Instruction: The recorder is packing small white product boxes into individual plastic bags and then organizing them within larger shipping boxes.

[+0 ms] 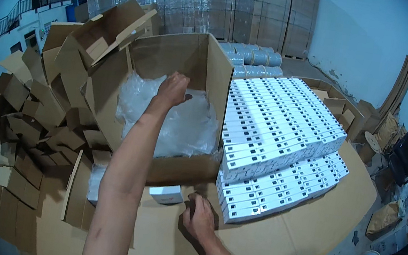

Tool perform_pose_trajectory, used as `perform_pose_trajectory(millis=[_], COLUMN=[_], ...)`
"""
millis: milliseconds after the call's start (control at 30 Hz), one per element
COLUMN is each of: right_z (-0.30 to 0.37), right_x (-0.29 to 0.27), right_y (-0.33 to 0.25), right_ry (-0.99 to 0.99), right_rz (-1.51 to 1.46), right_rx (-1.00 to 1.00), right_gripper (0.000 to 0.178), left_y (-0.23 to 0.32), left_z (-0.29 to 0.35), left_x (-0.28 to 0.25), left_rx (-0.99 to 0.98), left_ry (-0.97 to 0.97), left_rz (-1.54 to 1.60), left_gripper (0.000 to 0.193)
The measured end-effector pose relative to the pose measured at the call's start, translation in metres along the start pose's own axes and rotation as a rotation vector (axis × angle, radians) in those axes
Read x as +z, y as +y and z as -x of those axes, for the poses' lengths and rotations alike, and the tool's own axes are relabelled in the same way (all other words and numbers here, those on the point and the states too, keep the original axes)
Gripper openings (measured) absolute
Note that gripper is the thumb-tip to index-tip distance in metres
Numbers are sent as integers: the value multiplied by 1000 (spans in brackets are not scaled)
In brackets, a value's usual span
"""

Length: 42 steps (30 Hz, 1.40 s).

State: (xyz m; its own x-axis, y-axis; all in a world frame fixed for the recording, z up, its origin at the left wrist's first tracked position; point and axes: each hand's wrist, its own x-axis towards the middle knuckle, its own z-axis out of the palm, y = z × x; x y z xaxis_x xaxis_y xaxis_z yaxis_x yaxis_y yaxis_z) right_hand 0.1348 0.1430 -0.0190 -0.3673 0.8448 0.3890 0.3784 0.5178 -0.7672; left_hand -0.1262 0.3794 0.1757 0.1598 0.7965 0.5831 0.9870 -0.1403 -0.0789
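Cardboard walls of the one big carton [215, 92] rise at centre frame, and we judge it best to keep its clear plastic [188, 130] smooth and evenly spread under our curled left hand [173, 89], whose grip we cannot tell, while our half-open, seemingly empty right hand [199, 216] steadies nothing. We count one stack of white boxes [287, 129] right of centre, too many to tally, and one lone white box [166, 194] at lower centre.

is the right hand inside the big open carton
No, the right hand is outside the carton, near its front, beside a small white box.
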Motion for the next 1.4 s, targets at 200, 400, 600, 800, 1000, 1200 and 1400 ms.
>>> perform_pose_trajectory(millis=[200,400,600,800,1000,1200,1400], right_z=[-1,-6,-3,2,-1,-2,-3], right_x=[5,1,7,4,3,3,6], right_y=[0,-1,3,4,-2,3,3], right_ry=[6,-6,62,44,39,26,52], right_rz=[-1,-8,-51,-48,-73,-64,-78], right_rx=[-1,30,-57,-48,-31,-30,-68], right_gripper=[36,35,34,31,29,29,29], left_y=[-14,-24,-19,-21,-41,-26,-33], left_z=[-12,-20,-14,-21,-21,-22,-18], left_x=[12,-2,-35,-42,-30,-41,-37], left_rx=[-166,-153,-203,-169,-219,-209,-93], left_ry=[-7,-115,221,13,40,493,489], left_rz=[83,198,436,268,334,318,99], left_gripper=[15,22,24,26,23,19,14])
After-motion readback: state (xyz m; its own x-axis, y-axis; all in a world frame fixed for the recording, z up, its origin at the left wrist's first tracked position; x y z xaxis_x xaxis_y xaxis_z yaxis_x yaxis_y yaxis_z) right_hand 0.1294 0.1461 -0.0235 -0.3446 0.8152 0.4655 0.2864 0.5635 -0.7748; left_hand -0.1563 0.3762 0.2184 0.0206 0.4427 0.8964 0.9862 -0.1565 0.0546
